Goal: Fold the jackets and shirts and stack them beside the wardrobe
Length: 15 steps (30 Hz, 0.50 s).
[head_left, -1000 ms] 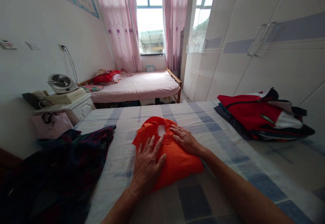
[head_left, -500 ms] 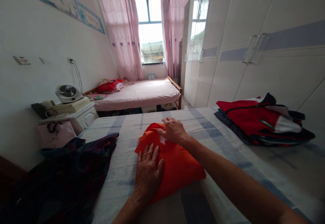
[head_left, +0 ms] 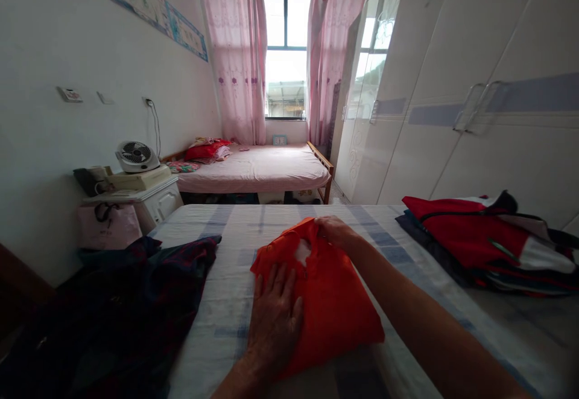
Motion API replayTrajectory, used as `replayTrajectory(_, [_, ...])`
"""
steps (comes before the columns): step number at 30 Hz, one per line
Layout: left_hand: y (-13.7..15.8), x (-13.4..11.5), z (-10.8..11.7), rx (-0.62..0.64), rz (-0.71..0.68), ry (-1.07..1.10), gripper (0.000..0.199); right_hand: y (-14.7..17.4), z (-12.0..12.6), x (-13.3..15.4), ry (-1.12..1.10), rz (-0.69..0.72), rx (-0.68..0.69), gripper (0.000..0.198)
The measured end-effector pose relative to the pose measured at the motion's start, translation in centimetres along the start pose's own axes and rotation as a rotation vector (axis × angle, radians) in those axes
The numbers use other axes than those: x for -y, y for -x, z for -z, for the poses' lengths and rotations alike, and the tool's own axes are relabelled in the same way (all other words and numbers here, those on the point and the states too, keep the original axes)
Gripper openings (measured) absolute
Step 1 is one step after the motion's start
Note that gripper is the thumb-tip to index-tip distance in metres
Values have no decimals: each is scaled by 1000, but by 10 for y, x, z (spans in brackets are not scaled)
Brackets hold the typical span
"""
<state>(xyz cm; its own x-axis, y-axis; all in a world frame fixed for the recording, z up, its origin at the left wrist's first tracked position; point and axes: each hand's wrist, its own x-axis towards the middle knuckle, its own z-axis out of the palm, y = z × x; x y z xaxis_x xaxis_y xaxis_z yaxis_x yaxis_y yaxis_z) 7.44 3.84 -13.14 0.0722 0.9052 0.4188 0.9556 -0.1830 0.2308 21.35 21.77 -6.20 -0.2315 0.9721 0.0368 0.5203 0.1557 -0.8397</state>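
Note:
A folded orange shirt (head_left: 337,308) lies on the bed in front of me, its collar at the far end. Pale fabric shows inside the neck opening. My left hand (head_left: 277,305) rests flat on the left side of the shirt, fingers stretched out. At the far right of the collar, my right hand (head_left: 333,230) has its fingers closed on the orange cloth. The fingertips of that hand are partly hidden by the collar.
Dark patterned clothing (head_left: 117,314) lies on the bed to the left. A stack of folded clothes with a red jacket (head_left: 470,230) on top sits at the right. Beyond are a bedside cabinet (head_left: 165,203) with a fan (head_left: 137,154), and a second bed (head_left: 262,166).
My right hand has moved from over the neck opening to the collar's far right edge and grips it. The neck opening shows more fully. The view has shifted slightly left.

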Motion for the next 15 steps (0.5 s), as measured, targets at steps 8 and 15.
replayTrajectory(8, [-40,21,46,-336,68,217,42,22,2,-2,-396,54,-93,28])
replayTrajectory(15, [-125,53,65,225,181,697,40,45,13,26,-176,252,-173,30])
